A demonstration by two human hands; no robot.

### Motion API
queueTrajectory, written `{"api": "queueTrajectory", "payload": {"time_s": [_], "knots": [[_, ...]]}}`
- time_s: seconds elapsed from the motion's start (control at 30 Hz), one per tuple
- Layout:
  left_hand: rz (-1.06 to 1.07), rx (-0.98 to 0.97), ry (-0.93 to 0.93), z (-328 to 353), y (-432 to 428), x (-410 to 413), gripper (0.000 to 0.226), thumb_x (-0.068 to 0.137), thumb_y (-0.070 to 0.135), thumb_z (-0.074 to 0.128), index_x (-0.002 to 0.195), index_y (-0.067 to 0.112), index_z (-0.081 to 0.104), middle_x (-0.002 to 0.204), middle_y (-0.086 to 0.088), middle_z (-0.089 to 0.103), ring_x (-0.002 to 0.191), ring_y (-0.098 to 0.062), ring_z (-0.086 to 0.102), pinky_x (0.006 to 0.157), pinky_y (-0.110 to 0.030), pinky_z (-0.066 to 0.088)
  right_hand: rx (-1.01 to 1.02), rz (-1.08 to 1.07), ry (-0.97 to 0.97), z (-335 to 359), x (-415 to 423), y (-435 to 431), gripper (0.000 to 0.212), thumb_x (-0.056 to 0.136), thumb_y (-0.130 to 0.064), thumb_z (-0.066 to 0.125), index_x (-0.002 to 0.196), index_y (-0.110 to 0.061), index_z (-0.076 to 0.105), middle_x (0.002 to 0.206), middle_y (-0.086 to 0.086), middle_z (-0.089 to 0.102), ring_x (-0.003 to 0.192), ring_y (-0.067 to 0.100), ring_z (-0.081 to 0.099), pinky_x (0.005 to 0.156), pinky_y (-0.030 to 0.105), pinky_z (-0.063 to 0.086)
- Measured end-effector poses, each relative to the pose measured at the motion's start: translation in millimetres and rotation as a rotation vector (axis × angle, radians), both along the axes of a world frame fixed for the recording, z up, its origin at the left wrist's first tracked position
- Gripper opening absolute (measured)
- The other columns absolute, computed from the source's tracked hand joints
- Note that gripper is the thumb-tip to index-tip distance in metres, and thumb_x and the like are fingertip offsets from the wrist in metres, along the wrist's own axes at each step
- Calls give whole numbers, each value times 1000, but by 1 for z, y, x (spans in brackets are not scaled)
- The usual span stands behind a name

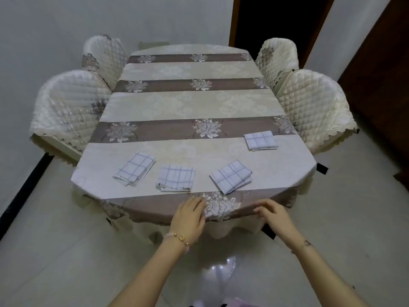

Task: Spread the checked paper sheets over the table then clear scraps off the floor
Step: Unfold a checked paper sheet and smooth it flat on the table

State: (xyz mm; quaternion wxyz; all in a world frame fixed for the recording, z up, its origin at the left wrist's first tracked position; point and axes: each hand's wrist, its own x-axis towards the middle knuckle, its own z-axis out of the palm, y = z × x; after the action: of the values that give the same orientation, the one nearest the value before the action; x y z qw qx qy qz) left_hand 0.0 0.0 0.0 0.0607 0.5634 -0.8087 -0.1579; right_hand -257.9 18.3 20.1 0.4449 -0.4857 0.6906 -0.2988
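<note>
Head view: spreading is judged barely begun, since the checked paper sheets [176, 178] are seen folded in four stacks on the near part of the desk [190, 103], none held. The left hand [189, 214] is laid relaxed on the tablecloth [221, 207] edge, and the right hand [273, 214] touches it with bent fingers, though a pinch cannot be told. Next, a stack is to be gripped and unfolded.
</note>
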Motion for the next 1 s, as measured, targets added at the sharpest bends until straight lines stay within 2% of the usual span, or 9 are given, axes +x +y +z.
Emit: {"api": "queueTrajectory", "payload": {"time_s": [0.07, 0.17, 0.23, 0.33, 0.47, 0.6, 0.73, 0.87, 1.0], "knots": [[16, 34, -83, -4, 0, -3, 51, 91, 33, 36, 141, 19, 39, 150, 2, 35, 140, -20, 31, 115, -41, 25, -41, -1, 47, 9, 2, -15, 19, 92, -14, 52, 106, -20, 64, 102, 1, 67, 97, 15, 64, 78, 25, 51], [-3, 21, -140, -20, 3, -5, 57, 76, 39, 37, 124, 19, 60, 132, 1, 58, 121, -21, 56, 95, -43, 48, -85, -47, 51, 23, 4, -44, 19, 93, -14, 51, 108, -19, 61, 107, 3, 65, 101, 19, 61, 78, 25, 46], [-8, 19, -152, -24, 3, -2, 58, 73, 41, 38, 121, 20, 62, 129, 2, 61, 122, -18, 48, 92, -44, 50, -83, -26, 95, 26, 7, -60, 27, 93, -16, 50, 118, -18, 58, 120, 4, 62, 105, 20, 59, 83, 29, 48], [5, -12, -157, -26, 3, 0, 56, 74, 40, 39, 122, 22, 61, 129, 3, 60, 122, -15, 38, 103, -40, 36, -55, 32, 166, 27, 12, -87, 43, 92, -21, 53, 135, -18, 47, 139, 3, 50, 122, 23, 50, 98, 34, 42], [35, -22, -123, -25, 3, -3, 51, 77, 38, 41, 122, 23, 60, 130, 4, 60, 122, -14, 38, 101, -36, 27, -34, 202, 307, 19, 15, -128, 60, 85, -22, 64, 140, -13, 42, 145, 10, 43, 131, 29, 41, 111, 40, 34], [88, -53, -58, -28, 6, -9, 48, 79, 34, 43, 124, 23, 56, 131, 4, 58, 123, -15, 39, 108, -35, 20, 25, 327, 403, 5, 16, -157, 66, 78, -26, 69, 138, -16, 43, 134, 12, 53, 121, 32, 49, 105, 42, 40], [163, -30, -19, -26, 6, -17, 48, 78, 30, 43, 125, 25, 48, 129, 3, 60, 123, -15, 40, 111, -32, 9, 28, 439, 469, -6, 9, -172, 57, 73, -27, 73, 127, -19, 54, 107, 12, 63, 103, 32, 55, 90, 36, 44], [215, -60, -25, -27, 5, -24, 45, 78, 27, 43, 123, 24, 47, 126, 2, 62, 121, -16, 42, 111, -33, 11, -1, 411, 371, -12, 1, -177, 29, 75, -22, 72, 101, -15, 62, 90, 5, 55, 82, 19, 52, 62, 20, 38], [217, -101, -46, -32, 4, -26, 47, 77, 25, 45, 123, 20, 50, 125, 1, 61, 119, -16, 42, 108, -35, 22, -8, 316, 162, -14, -10, -176, 10, 79, -18, 69, 80, -14, 59, 82, 5, 57, 67, 12, 50, 57, 18, 35]]}}
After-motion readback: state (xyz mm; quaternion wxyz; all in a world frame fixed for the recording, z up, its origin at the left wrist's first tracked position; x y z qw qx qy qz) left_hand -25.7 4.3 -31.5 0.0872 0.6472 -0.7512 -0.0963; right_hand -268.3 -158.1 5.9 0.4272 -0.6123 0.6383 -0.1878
